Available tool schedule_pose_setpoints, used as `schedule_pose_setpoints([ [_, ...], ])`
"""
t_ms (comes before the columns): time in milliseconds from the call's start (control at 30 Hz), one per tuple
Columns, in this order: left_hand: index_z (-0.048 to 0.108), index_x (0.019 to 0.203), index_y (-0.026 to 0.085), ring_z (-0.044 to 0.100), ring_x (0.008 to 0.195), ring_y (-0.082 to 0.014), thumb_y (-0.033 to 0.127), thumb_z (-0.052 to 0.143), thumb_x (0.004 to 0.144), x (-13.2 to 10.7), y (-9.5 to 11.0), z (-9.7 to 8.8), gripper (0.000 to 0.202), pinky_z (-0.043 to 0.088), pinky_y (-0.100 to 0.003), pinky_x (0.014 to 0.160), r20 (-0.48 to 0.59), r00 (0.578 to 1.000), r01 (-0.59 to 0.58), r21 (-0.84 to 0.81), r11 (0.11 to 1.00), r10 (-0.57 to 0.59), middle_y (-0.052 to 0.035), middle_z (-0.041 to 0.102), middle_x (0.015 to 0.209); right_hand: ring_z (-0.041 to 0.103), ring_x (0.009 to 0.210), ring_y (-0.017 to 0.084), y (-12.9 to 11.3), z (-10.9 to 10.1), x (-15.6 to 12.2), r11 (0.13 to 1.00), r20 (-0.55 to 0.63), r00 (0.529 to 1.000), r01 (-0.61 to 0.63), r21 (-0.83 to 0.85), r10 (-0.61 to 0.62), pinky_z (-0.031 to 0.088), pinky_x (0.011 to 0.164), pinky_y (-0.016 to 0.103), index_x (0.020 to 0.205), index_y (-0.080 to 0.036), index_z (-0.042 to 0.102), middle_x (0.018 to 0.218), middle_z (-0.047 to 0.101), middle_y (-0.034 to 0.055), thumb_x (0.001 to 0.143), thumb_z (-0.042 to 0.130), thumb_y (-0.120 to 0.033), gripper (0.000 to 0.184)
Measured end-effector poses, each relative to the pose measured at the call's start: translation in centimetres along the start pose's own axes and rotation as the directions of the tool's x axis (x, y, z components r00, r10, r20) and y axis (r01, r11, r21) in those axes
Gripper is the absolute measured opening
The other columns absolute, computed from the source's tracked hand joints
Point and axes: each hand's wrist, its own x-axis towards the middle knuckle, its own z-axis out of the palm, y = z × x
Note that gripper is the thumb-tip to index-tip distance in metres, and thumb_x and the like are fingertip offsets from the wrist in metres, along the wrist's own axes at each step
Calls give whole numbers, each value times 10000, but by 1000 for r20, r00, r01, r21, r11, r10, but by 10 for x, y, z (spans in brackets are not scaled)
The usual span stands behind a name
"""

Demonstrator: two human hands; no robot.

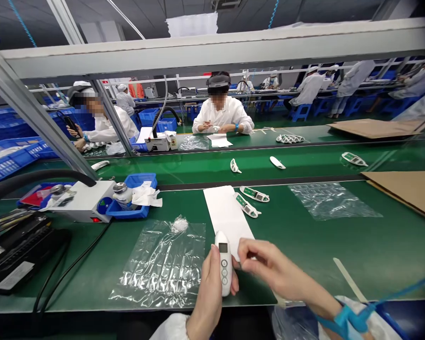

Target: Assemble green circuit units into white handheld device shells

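Note:
My left hand is wrapped round a white handheld device with a small dark screen and a column of round buttons. The device stands upright, its face towards me. Just to its right is my right hand, fingers curled and thumb and forefinger pinched together; whatever they hold, if anything, is too small to make out. A blue wrist strap circles my right wrist. Beyond the hands lies a white sheet of paper. Two open device housings with green circuit boards, a nearer one and a farther one, lie at its right edge.
Clear plastic bags lie left and right of the paper. A blue tray with a bottle stands beside a white machine. White shells rest on the green belt. A co-worker sits opposite; cardboard is at right.

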Motion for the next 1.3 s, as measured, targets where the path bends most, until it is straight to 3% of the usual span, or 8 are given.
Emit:
schedule_pose_setpoints([
  [67, 525, 643, 172, 384, 389, -82, 685, 340, 864, -4, -3, -5, 588, 272, -210, 428, 5, 1000, 30, -78, 997, -30, 38, 457, 413, 582, 657, 161, -7, 20, 3, 998, 74, 997, 5, -62, 0, 450, 682, 297, 797, -228, 488, 725, 595, -5, 955, 428, -245, 171],
  [200, 522, 641, 172, 394, 389, -92, 687, 350, 862, -8, -8, -19, 585, 261, -222, 431, -2, 998, 60, -99, 993, -61, 28, 465, 409, 517, 727, 163, 0, 39, 18, 916, -57, 992, 80, -393, -111, 402, 663, 288, 800, -223, 472, 817, 530, 12, 950, 401, -177, 173],
  [300, 526, 670, 170, 407, 400, -103, 692, 339, 861, -12, -7, -26, 586, 283, -235, 446, -18, 997, 72, -92, 993, -73, 26, 470, 418, 488, 726, 157, 4, 44, 25, 896, -54, 993, 73, -439, -107, 380, 645, 284, 810, -220, 446, 830, 507, 8, 962, 370, -151, 184],
  [700, 490, 685, 185, 418, 415, -111, 732, 305, 839, -18, -9, -33, 598, 309, -247, 462, -32, 996, 77, -38, 996, -78, 29, 486, 442, 468, 692, 143, 2, 50, 28, 903, -22, 999, 31, -428, -45, 369, 601, 268, 812, -222, 409, 822, 475, -2, 990, 321, -186, 202],
  [1100, 504, 729, 173, 421, 408, -103, 706, 279, 862, -20, -11, -34, 594, 322, -223, 447, -40, 997, 61, -1, 998, -61, 33, 477, 427, 488, 659, 132, 5, 51, 27, 902, -46, 996, 48, -428, -75, 400, 597, 268, 801, -220, 419, 834, 489, 2, 985, 341, -211, 200],
  [1167, 518, 775, 172, 406, 392, -92, 677, 340, 869, -19, -13, -35, 543, 315, -206, 422, -47, 999, 9, 61, 998, -6, 59, 450, 422, 503, 621, 126, 10, 54, 27, 928, -71, 996, 32, -372, -62, 416, 581, 267, 807, -222, 431, 798, 505, -5, 983, 368, -239, 187],
  [1300, 515, 772, 179, 356, 317, -55, 613, 442, 872, -17, -12, -37, 451, 229, -179, 322, -33, 995, -87, 152, 985, 93, 84, 440, 467, 508, 467, 127, 25, 59, 29, 996, -108, 991, -78, -38, 74, 438, 479, 247, 890, -234, 424, 542, 469, -69, 988, 384, -358, 163],
])
